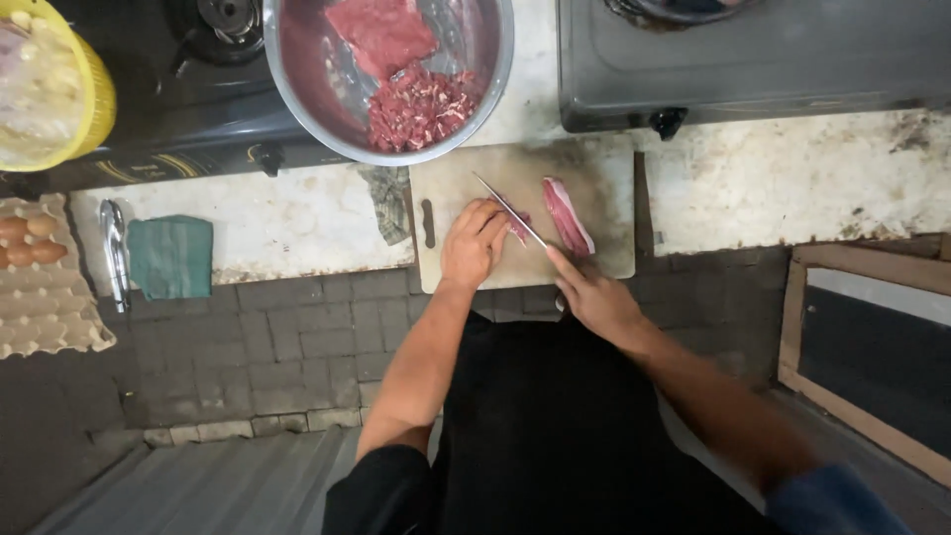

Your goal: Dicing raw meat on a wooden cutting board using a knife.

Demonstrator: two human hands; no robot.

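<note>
Black apron [555,426] fills the bottom of my view, with both my forearms reaching out over it to the cutting board [594,178]. That pale board sits on the worn white counter [792,178], just past the brick edge. Right hand [594,295] is wrapped around the knife [510,210] handle, index finger stretched along the spine, blade angled up and to the left. Left hand [472,244] has the fingers curled down, pinning a small bit of red meat [519,228] right against the blade. Another meat strip [567,216] lies loose just to the right of the knife, not touching it.

Beyond the board there's a steel bowl [297,79] resting on the edge of the dark stove [178,109], with a whole slab and a pile of chopped meat in it. Over on the left: a green cloth [170,256], some metal tongs [115,253] beside it, an egg tray [45,297] with a few brown eggs, and a yellow basket [94,89]. Second burner unit [773,59] sits top right.
</note>
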